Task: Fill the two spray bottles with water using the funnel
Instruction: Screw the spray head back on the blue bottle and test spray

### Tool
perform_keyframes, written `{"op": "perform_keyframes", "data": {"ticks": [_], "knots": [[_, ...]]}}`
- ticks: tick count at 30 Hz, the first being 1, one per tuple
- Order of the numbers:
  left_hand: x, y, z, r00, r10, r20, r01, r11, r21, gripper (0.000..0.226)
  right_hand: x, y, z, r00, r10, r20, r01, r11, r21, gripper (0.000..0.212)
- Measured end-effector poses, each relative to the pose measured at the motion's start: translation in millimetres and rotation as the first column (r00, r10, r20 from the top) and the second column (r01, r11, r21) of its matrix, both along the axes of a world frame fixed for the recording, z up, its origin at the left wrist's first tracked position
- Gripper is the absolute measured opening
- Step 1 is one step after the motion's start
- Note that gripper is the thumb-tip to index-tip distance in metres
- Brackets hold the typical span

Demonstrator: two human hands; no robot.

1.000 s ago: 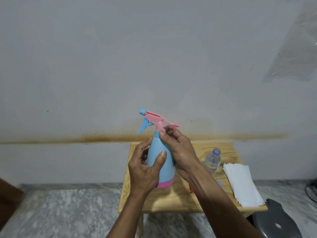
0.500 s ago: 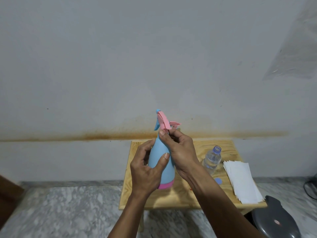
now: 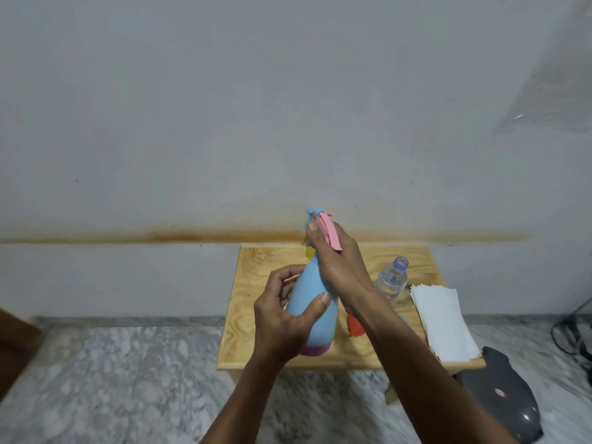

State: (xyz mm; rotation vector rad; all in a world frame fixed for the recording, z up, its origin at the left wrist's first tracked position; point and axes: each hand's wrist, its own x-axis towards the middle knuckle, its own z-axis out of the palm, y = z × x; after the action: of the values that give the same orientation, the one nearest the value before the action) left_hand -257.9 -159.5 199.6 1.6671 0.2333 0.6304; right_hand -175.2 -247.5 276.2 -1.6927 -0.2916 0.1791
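Both hands work on one blue spray bottle (image 3: 312,302), which is held upright over the wooden table (image 3: 256,318). The left hand (image 3: 282,318) is curled around the body of the bottle, thumb across the front. The right hand (image 3: 339,264) grips the neck, just under the pink trigger head (image 3: 326,230). I judge that the step is to unscrew the head or to screw it on (which of the two I cannot tell). To do it well, the left hand should keep the body fixed while only the right hand turns, and the bottle should stay vertical so that nothing spills. An uncapped water bottle (image 3: 392,280) stands on the table just beside the right wrist, so the elbow must stay clear of it. Something red (image 3: 355,325), maybe the funnel, lies partly hidden under the forearm.
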Motion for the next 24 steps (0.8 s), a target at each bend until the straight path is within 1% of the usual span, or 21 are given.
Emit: {"op": "perform_keyframes", "data": {"ticks": [2, 4, 7, 9, 11, 13, 17, 20, 24], "knots": [[-1, -7, -8, 0.997, -0.025, -0.073, 0.022, 0.999, -0.039, 0.051, 1, -5, -10, 0.999, -0.046, -0.003, 0.046, 0.999, -0.029, 0.033], [-4, -12, -21, 0.985, -0.036, -0.171, 0.029, 0.999, -0.038, 0.048, 2, -11, -25, 0.993, -0.115, -0.019, 0.114, 0.992, -0.049, 0.037], [-15, -20, -48, 0.948, -0.148, -0.28, 0.13, 0.988, -0.082, 0.054, 5, -17, -52, 0.981, -0.186, -0.047, 0.18, 0.978, -0.107, 0.039], [-24, -29, -66, 0.935, -0.157, -0.318, 0.134, 0.987, -0.094, 0.056, 4, -18, -72, 0.98, -0.18, -0.088, 0.162, 0.97, -0.18, 0.04], [-31, -38, -82, 0.924, -0.115, -0.365, 0.084, 0.991, -0.1, 0.058, 0, -17, -92, 0.975, -0.173, -0.142, 0.137, 0.963, -0.234, 0.043], [-37, -47, -97, 0.915, -0.063, -0.398, 0.023, 0.994, -0.104, 0.054, -2, -15, -114, 0.97, -0.153, -0.191, 0.096, 0.956, -0.278, 0.047], [-49, -51, -114, 0.879, 0.019, -0.476, -0.042, 0.998, -0.037, 0.049, -7, -11, -146, 0.951, -0.121, -0.285, 0.019, 0.941, -0.338, 0.051], [-53, -43, -122, 0.844, 0.043, -0.535, -0.06, 0.998, -0.013, 0.047, -11, -5, -158, 0.956, -0.069, -0.284, -0.044, 0.927, -0.373, 0.053], [-49, -29, -132, 0.811, 0.039, -0.584, -0.059, 0.998, -0.015, 0.034, -9, 11, -170, 0.959, -0.076, -0.274, -0.04, 0.918, -0.394, 0.06]]}}
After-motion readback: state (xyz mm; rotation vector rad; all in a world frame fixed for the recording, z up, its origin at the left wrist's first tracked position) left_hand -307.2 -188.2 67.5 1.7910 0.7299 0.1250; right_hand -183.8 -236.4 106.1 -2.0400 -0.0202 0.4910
